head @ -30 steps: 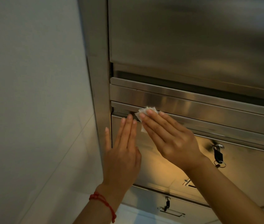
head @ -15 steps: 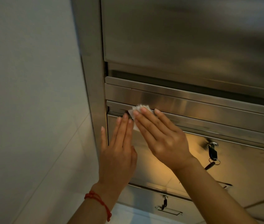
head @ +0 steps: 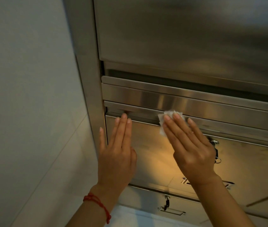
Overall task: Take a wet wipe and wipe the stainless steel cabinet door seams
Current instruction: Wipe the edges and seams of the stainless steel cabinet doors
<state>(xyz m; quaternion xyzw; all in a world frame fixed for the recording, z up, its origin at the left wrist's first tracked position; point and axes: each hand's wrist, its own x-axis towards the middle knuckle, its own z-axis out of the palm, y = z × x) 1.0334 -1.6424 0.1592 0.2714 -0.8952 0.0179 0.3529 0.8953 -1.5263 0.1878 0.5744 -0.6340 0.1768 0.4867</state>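
Observation:
A stainless steel cabinet [head: 195, 46] fills the right of the view, with a horizontal seam [head: 139, 116] along the top edge of a lower door [head: 146, 145]. My right hand [head: 190, 148] lies flat with straight fingers and presses a crumpled white wet wipe [head: 163, 122] against that seam. Most of the wipe is hidden under the fingers. My left hand [head: 116, 154], with a red cord on its wrist, rests flat on the door's left part, fingertips touching the seam near the left corner.
A pale tiled wall [head: 28, 112] runs along the left, meeting the cabinet's vertical frame [head: 89, 79]. A key [head: 215, 145] hangs in the door's lock just right of my right hand. A lower door below carries another lock with a key [head: 167, 202].
My right hand has slid the wipe to the right along the seam, away from my left hand. The left hand stays flat near the door's left corner.

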